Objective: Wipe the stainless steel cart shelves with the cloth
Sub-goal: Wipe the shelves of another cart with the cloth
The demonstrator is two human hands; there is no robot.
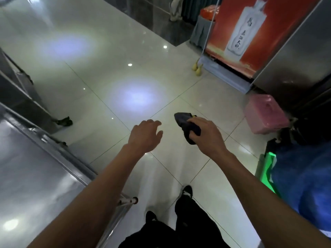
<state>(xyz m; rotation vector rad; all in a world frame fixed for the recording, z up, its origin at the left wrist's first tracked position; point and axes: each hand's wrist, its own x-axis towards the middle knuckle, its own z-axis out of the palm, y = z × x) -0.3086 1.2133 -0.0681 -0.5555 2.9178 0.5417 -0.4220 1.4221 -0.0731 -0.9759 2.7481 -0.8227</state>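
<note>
Stainless steel cart [34, 176]: lower left of view, its flat top shelf bare and reflecting light, rim running diagonally toward the person's feet. Second steel unit [18, 90]: beyond the cart, on castors. Cloth [186, 125]: dark grey, bunched, well to the right of the cart and held in the air over the tiled floor [111, 72]. Right hand [206, 135]: fingers curled round the cloth, gripping it from above. Left hand [146, 136]: between cart and cloth, touching neither, fingers relaxed and spread, holding nothing. Pink box [265, 114]: on the floor far right of the cart. Red banner [247, 31]: picturing a white bottle, beyond the pink box. Blue bag [304, 176]: right edge, opposite the cart.
</note>
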